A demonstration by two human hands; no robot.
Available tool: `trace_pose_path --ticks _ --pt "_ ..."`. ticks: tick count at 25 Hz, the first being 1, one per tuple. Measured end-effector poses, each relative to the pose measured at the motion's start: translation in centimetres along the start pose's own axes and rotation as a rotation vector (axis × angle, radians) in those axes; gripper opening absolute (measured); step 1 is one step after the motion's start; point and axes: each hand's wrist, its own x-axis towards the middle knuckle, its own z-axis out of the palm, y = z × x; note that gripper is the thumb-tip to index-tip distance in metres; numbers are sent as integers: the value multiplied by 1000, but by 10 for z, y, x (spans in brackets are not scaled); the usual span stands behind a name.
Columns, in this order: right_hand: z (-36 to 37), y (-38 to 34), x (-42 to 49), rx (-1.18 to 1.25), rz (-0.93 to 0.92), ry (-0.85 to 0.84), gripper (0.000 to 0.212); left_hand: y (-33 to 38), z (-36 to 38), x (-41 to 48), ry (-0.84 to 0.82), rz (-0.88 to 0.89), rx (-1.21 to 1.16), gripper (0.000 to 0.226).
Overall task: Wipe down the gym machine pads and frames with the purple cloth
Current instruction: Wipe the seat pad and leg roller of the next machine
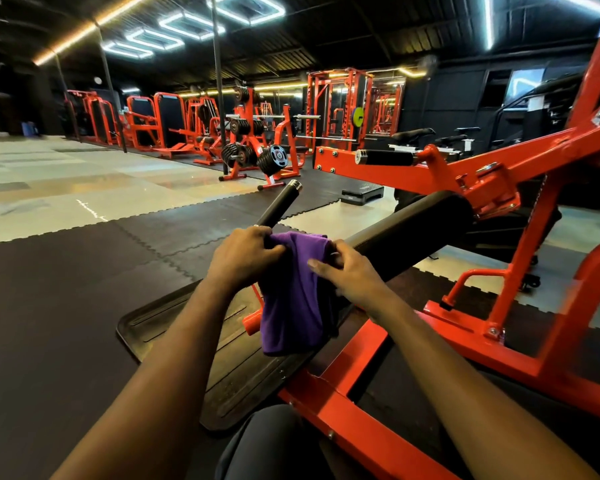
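A purple cloth (293, 299) hangs draped over the near end of a long black roller pad (416, 233) on an orange machine frame (371, 362). My left hand (246, 258) grips the cloth's upper left edge, close to the base of a black handle bar (279, 204). My right hand (347, 270) holds the cloth's right side against the pad, fingers curled over the fabric. The cloth's lower part dangles above a black rubber foot plate (174, 323).
A second black grip (385, 156) juts from the orange arm (534, 157) behind the pad. Dark rubber floor mats (66, 289) lie on the left, pale tiles (84, 181) beyond. Weight racks (253, 147) and other orange machines stand further back. A black step platform (361, 195) sits on the floor.
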Motion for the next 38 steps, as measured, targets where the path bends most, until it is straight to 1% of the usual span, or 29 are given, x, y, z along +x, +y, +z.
trace_pose_path --ticks 1,2,4,5,6,7,8,9,10,11,12,14,15,17,21,23,25,27,29,31,33,35,38 --pt "-1 0 7 -53 -8 75 38 -1 -3 5 0 -49 -5 19" --pt "-2 0 16 -63 6 136 30 0 -2 8 63 -93 -16 19" --pt "-3 3 38 -95 34 197 22 2 16 7 323 -127 46 27" --pt "-4 6 49 -110 24 195 19 6 34 2 412 -108 108 34" --pt "-5 9 59 -131 -4 197 14 11 55 -3 382 -79 155 42" --pt "-9 13 69 -152 -44 228 9 14 78 -8 244 -65 170 52" --pt "-18 18 76 -188 -86 304 5 17 98 -13 69 -90 170 65" --pt "-30 26 79 -247 -120 420 2 16 115 -16 -53 -136 170 77" --pt "-43 38 82 -322 -124 546 7 15 127 -15 -81 -174 173 86" --pt "-59 51 83 -396 -91 639 14 13 133 -12 -54 -201 169 90" --pt "-74 65 83 -460 -40 688 24 13 135 -8 -13 -219 170 90" --pt "-93 90 82 -515 35 658 46 15 135 0 45 -230 192 83" --pt "-96 100 83 -519 33 624 53 14 134 5 62 -234 184 78" --pt "-96 111 86 -537 -36 616 58 12 132 17 77 -250 163 68" --pt "-91 121 86 -550 -104 709 58 18 133 30 87 -250 141 50" --pt "-92 130 84 -573 -123 718 57 28 136 38 150 -203 123 37" --pt "-96 135 84 -569 -143 721 56 45 142 51 198 -151 127 31" --pt "-98 136 85 -573 -146 720 56 68 152 67 191 -96 133 33" --pt "-99 138 84 -608 -153 722 56 88 161 79 134 -19 130 37" --pt "-102 138 85 -638 -170 738 57 90 161 83 80 22 131 45" --pt "-102 138 86 -627 -178 761 55 75 155 73 93 43 136 46" --pt "-99 138 86 -591 -178 778 53 53 149 52 141 54 124 41" --pt "-96 138 81 -579 -163 791 52 18 137 26 170 -28 82 39"
